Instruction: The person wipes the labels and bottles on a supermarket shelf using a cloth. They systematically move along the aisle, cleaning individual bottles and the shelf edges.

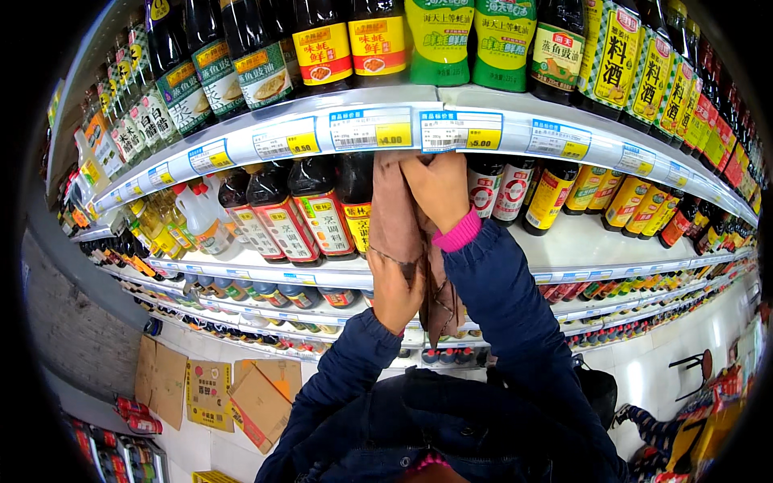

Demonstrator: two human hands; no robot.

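Observation:
A brownish-pink cloth (396,217) hangs in front of the shop shelves. My right hand (439,189) grips its top, just under the white edge of the upper shelf (499,109). My left hand (394,290) holds the cloth lower down, in front of the middle shelf (580,241). Dark sauce bottles with red labels (310,213) stand right beside the cloth on its left. More dark bottles (503,189) stand to the right of my right hand. Both arms wear dark blue sleeves, the right with a pink cuff.
Rows of sauce bottles fill the upper shelf (451,36). Yellow-labelled bottles (636,205) line the middle shelf further right. Price tags (370,129) run along the shelf edges. Flattened cardboard boxes (241,394) lie on the white tiled floor at lower left. A stool (696,366) stands at right.

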